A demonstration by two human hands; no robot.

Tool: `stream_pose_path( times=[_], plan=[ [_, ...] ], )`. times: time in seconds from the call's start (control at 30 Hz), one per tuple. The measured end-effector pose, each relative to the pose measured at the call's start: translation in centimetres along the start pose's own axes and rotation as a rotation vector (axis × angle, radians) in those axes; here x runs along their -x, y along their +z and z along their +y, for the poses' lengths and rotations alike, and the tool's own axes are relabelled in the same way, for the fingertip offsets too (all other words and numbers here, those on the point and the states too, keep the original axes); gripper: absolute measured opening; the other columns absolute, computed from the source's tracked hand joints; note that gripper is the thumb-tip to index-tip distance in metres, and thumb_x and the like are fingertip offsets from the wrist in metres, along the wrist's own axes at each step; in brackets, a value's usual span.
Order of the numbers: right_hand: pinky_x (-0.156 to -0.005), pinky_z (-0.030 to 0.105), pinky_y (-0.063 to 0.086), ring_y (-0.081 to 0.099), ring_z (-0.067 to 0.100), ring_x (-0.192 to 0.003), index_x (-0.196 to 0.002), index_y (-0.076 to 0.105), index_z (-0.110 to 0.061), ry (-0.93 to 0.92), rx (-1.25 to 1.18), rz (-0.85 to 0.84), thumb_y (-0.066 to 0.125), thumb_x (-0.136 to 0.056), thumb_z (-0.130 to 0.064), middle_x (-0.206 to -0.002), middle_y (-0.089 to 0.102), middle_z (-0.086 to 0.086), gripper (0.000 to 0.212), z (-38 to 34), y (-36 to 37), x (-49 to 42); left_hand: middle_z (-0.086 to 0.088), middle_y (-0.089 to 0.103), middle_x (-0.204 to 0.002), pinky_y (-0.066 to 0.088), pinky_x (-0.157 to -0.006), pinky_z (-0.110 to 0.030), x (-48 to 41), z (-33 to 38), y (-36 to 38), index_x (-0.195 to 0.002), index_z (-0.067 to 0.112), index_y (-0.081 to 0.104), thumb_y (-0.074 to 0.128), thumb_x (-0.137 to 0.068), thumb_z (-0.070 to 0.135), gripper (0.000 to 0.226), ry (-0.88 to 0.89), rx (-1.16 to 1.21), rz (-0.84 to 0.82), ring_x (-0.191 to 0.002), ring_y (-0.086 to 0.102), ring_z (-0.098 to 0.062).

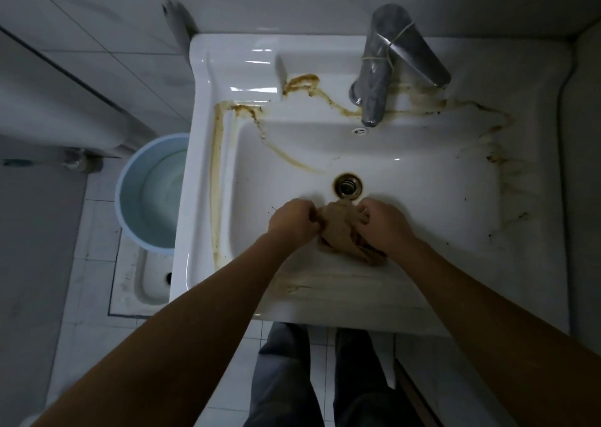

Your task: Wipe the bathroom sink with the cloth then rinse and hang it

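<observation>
Two legs in dark trousers (pixel 283 378) stand on the tiled floor (pixel 81 296) at the bottom of the view, right against the front edge of the white sink (pixel 422 173). Both bare forearms reach forward over that front rim, which is streaked with brown.

The left hand (pixel 292 222) has its fingers curled tight round the left side of a tan cloth (pixel 341 231). The right hand (pixel 387 228) pinches and grips the right side with bent fingers. The cloth is bunched into a crumpled wad between the two hands, touching both. It sits over the near slope of the basin, its lower end hanging down towards the front rim below the right hand.

Just beyond the cloth's far tip lies the round drain (pixel 348 184), ringed with brown. Rust-coloured stains (pixel 216 166) run down the sink's left ledge, across the back ledge and into the basin. At the back stands a metal faucet (pixel 383 69) with string (pixel 395 41) tied round it. Left of the sink, on the floor, a pale blue bucket (pixel 146 192) holds water.
</observation>
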State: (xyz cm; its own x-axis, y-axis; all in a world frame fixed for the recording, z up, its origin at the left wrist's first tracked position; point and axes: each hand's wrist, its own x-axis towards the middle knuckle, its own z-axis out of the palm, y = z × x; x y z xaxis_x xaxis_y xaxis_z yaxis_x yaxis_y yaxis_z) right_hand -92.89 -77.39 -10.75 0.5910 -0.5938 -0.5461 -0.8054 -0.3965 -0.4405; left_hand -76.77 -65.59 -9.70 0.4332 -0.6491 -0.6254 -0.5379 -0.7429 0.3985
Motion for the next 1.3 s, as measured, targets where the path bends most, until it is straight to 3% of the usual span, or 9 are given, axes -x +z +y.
stream_pose_path(
  times=[0.17, 0.3, 0.37, 0.6, 0.8, 0.9, 1.0, 1.13, 1.3],
  plan=[
    [-0.065, 0.032, 0.045, 0.057, 0.021, -0.073, -0.086, 0.059, -0.019, -0.039, -0.196, 0.168, 0.065, -0.083, -0.013, -0.082, 0.061, 0.002, 0.010, 0.2, -3.6, 3.2, 0.002, 0.061, -0.102, 0.054, -0.081, -0.035, 2.3, 0.1, -1.8, -0.084, 0.024, 0.061, 0.075, -0.082, 0.031, 0.015, 0.053, 0.179, 0.138, -0.090, 0.062, -0.018],
    [-0.067, 0.036, 0.051, 0.060, 0.023, -0.072, -0.102, 0.064, -0.024, -0.157, -0.282, 0.183, 0.069, -0.083, -0.014, -0.079, 0.061, 0.002, 0.022, -0.4, -7.8, 6.0, 0.001, 0.072, -0.101, 0.053, -0.088, -0.033, 5.3, 2.0, -5.7, -0.080, 0.008, 0.062, 0.074, -0.082, 0.015, 0.014, 0.134, 0.543, 0.146, -0.099, 0.067, -0.010],
    [-0.069, 0.039, 0.054, 0.062, 0.024, -0.074, -0.101, 0.069, -0.021, -0.223, -0.273, 0.166, 0.072, -0.084, -0.017, -0.080, 0.062, 0.004, 0.018, -1.0, -9.9, 7.2, 0.001, 0.072, -0.089, 0.054, -0.081, -0.036, 6.9, 3.5, -8.0, -0.081, 0.002, 0.061, 0.071, -0.082, 0.011, 0.014, 0.175, 0.640, 0.142, -0.086, 0.069, -0.007],
    [-0.070, 0.040, 0.055, 0.066, 0.020, -0.070, -0.073, 0.060, -0.026, -0.202, -0.350, 0.236, 0.071, -0.086, -0.030, -0.075, 0.067, -0.002, 0.017, -3.1, -16.2, 10.3, -0.029, 0.069, -0.083, 0.055, -0.054, -0.058, 11.2, 6.7, -14.0, -0.100, 0.011, 0.054, 0.069, -0.090, 0.024, 0.022, 0.364, 0.539, 0.142, -0.061, 0.062, -0.053],
    [-0.062, 0.029, 0.036, 0.043, 0.014, -0.061, -0.071, 0.046, -0.022, -0.171, -0.332, 0.267, 0.073, -0.085, -0.021, -0.066, 0.046, -0.004, 0.031, -2.4, -17.3, 11.2, -0.003, 0.067, -0.099, 0.056, -0.079, -0.033, 11.7, 5.3, -14.6, -0.113, 0.018, 0.066, 0.076, -0.085, 0.017, 0.030, 0.343, 0.174, 0.043, -0.094, 0.066, -0.027],
    [-0.057, 0.032, 0.043, 0.049, 0.017, -0.059, -0.071, 0.048, -0.022, -0.105, -0.263, 0.149, 0.071, -0.084, -0.019, -0.068, 0.052, 0.001, 0.026, -1.6, -16.5, 11.1, -0.002, 0.068, -0.093, 0.047, -0.073, -0.024, 11.1, 3.7, -13.8, -0.093, 0.017, 0.072, 0.072, -0.088, 0.017, 0.005, 0.300, 0.136, 0.040, -0.093, 0.065, -0.026],
    [-0.059, 0.028, 0.047, 0.058, 0.016, -0.068, -0.092, 0.060, -0.022, -0.051, -0.149, -0.111, 0.068, -0.084, -0.018, -0.087, 0.064, 0.002, 0.012, -1.8, -15.7, 11.4, -0.007, 0.064, -0.083, 0.049, -0.055, -0.029, 10.5, 2.4, -13.3, -0.092, 0.009, 0.066, 0.065, -0.093, 0.025, 0.016, 0.238, 0.170, 0.042, -0.071, 0.062, -0.028],
    [-0.084, 0.031, 0.055, 0.062, 0.021, -0.107, -0.138, 0.051, -0.031, 0.054, -0.046, -0.501, 0.072, -0.082, -0.028, -0.126, 0.058, 0.001, 0.060, -2.1, -13.8, 11.6, -0.007, 0.064, -0.078, 0.052, -0.061, -0.039, 10.1, 1.5, -13.0, -0.090, 0.007, 0.063, 0.067, -0.089, 0.043, 0.037, 0.212, 0.130, 0.057, -0.065, 0.060, -0.025],
    [-0.071, 0.033, 0.045, 0.058, 0.021, -0.091, -0.124, 0.062, -0.017, 0.084, -0.218, -0.619, 0.062, -0.083, -0.018, -0.111, 0.062, 0.012, 0.040, -2.7, -12.9, 12.0, -0.016, 0.068, -0.068, 0.057, -0.055, -0.041, 10.3, 1.6, -13.5, -0.087, 0.003, 0.061, 0.064, -0.088, 0.056, 0.052, 0.213, 0.118, 0.061, -0.048, 0.064, -0.031]
  ],
)
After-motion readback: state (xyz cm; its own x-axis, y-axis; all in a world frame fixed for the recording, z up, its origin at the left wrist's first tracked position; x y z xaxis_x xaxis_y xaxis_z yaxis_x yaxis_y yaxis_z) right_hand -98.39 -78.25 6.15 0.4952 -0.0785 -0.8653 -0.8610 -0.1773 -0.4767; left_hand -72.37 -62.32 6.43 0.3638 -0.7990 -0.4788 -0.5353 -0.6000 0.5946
